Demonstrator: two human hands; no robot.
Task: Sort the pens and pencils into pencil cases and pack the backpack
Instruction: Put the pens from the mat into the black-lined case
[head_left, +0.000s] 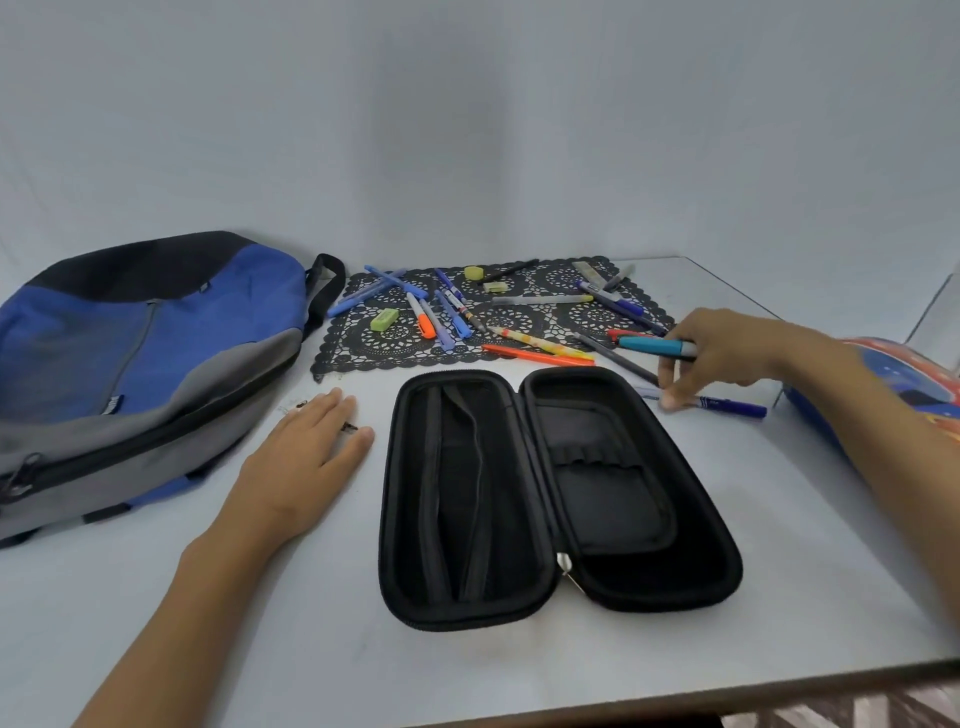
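A black hard pencil case (556, 499) lies wide open and empty in the middle of the table. Behind it, several pens, pencils, highlighters and erasers are scattered on a black lace mat (400, 338). My right hand (727, 353) holds a teal pen (652, 345) above the mat's right end, while its lower fingers touch a dark blue pen (727, 404) lying on the table. Flat on the table to the left of the case rests my left hand (306, 457), holding nothing. A blue, grey and black backpack (140, 358) lies at the far left.
A second pencil case (904, 389), blue and red with a picture, sits at the right edge, partly behind my right arm. The white table (519, 665) ends close in front of me. A grey wall stands behind the mat.
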